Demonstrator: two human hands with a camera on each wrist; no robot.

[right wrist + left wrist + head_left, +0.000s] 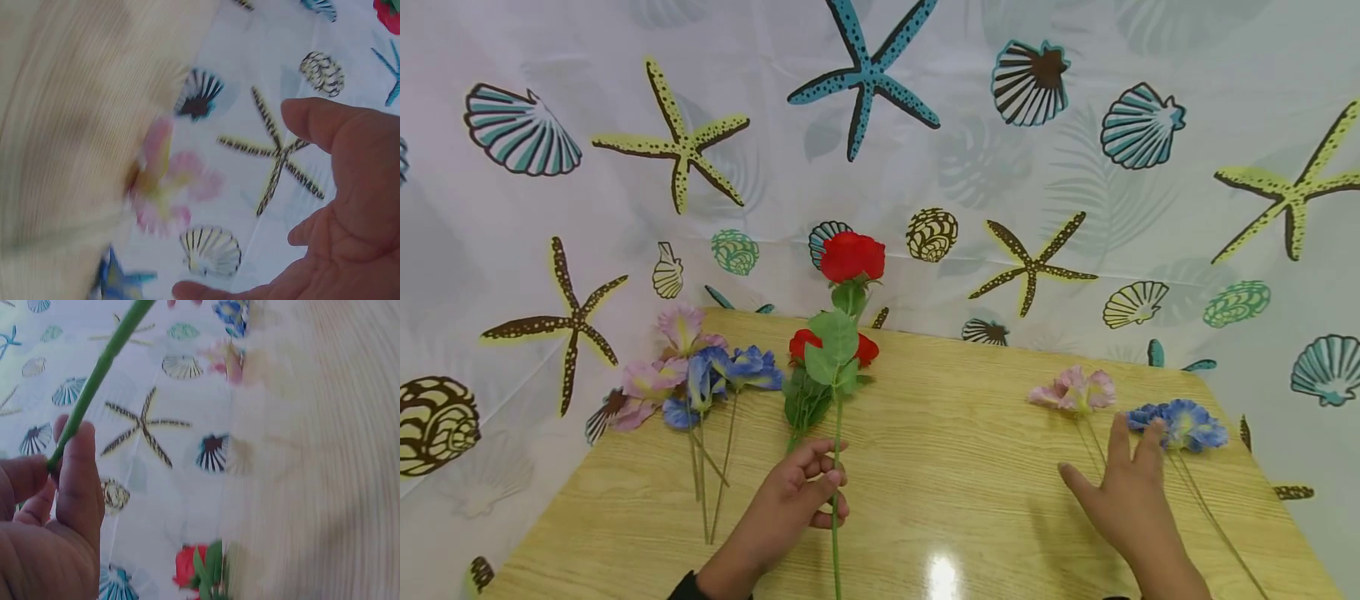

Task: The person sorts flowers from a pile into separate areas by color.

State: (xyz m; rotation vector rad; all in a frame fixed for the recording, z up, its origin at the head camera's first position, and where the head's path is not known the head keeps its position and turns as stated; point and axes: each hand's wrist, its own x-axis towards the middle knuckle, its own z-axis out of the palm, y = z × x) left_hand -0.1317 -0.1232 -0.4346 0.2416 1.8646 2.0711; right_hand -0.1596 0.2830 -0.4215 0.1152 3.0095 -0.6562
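In the head view my left hand [790, 500] pinches the green stem of a red rose [852, 257] between thumb and fingers, and the rose stands upright over the table. The left wrist view shows the rose's stem [94, 384] passing between the fingers of that hand [59, 506]. My right hand [1131, 500], fingers spread, hovers by a pink flower [1078, 389] and a blue flower [1187, 425], its fingertips overlapping the blue petals in the head view. Nothing is held there. The pink flower [165, 187] looks blurred in the right wrist view, apart from the hand [356, 206].
More red roses [867, 350] lie behind the held one, partly hidden by its leaves. At the left of the wooden table [955, 433] is a bunch of pink flowers [655, 377] and blue flowers [752, 367]. A patterned cloth [925, 167] rises behind the table.
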